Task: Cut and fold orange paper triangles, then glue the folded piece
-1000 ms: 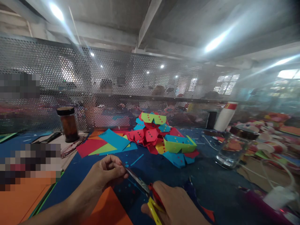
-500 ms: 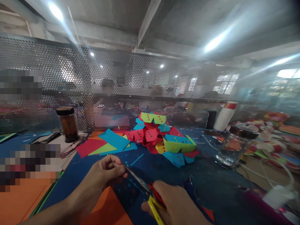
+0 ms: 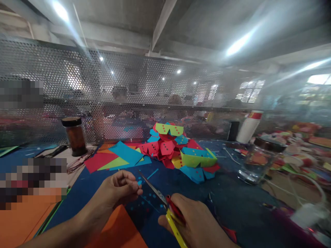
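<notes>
My right hand [image 3: 196,220] grips scissors [image 3: 159,195] with red and yellow handles, the blades nearly together and angled up to the left. The blade tips are a little apart from my left hand [image 3: 121,187], whose thumb and fingers are pinched together. A tiny blue bit shows by those fingertips, but I cannot tell whether it is held or lies behind them. Small blue paper scraps [image 3: 144,199] are scattered on the dark blue tabletop below. Under my left wrist lies an orange paper sheet [image 3: 121,229].
Ahead sits a pile of folded paper masks [image 3: 168,148] with punched holes, beside coloured sheets [image 3: 126,153]. A dark-filled jar [image 3: 74,136] stands left; a clear glass jar [image 3: 260,162] and stacked paper cups [image 3: 249,127] stand right. A perforated metal screen [image 3: 139,82] rises behind.
The scissors and my right hand have shifted slightly right, so the blade tips have come away from my left fingertips. My left hand has barely moved.
</notes>
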The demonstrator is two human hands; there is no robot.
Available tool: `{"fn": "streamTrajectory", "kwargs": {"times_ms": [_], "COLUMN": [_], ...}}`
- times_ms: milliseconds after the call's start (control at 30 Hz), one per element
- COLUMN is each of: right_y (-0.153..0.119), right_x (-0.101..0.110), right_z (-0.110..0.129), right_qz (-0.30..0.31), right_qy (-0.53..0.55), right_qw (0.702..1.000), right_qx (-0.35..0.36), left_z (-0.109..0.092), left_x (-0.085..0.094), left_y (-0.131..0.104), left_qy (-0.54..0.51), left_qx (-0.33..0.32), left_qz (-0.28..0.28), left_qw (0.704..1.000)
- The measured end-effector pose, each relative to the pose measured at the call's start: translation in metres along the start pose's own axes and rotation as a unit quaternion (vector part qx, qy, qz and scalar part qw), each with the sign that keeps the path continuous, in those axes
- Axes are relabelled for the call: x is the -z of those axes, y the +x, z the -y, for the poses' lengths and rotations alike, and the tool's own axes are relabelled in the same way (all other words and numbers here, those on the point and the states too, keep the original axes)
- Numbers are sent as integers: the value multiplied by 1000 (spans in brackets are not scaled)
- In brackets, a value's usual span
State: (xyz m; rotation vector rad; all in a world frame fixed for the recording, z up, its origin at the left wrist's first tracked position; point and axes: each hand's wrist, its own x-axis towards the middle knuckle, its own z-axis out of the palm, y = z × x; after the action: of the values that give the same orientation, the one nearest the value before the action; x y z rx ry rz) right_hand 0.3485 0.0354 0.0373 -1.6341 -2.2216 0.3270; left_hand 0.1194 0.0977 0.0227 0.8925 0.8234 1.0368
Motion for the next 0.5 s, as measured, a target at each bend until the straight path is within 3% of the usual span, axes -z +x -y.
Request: {"fn": "streamTrajectory", "kwargs": {"times_ms": [300, 500], "right_y": [-1, -2], "right_x": [3, 12], "right_z": [3, 4], "right_qz": [-20, -59], "right_qy": [-15, -77], "right_qw": [1000, 995], "right_qx": [8, 31], "left_z": [-7, -22], "left_x": [2, -1], "left_y": [2, -1], "left_qy": [115, 280], "left_qx": [-48, -113], "left_qz": [-11, 13], "left_qw": [992, 953]}}
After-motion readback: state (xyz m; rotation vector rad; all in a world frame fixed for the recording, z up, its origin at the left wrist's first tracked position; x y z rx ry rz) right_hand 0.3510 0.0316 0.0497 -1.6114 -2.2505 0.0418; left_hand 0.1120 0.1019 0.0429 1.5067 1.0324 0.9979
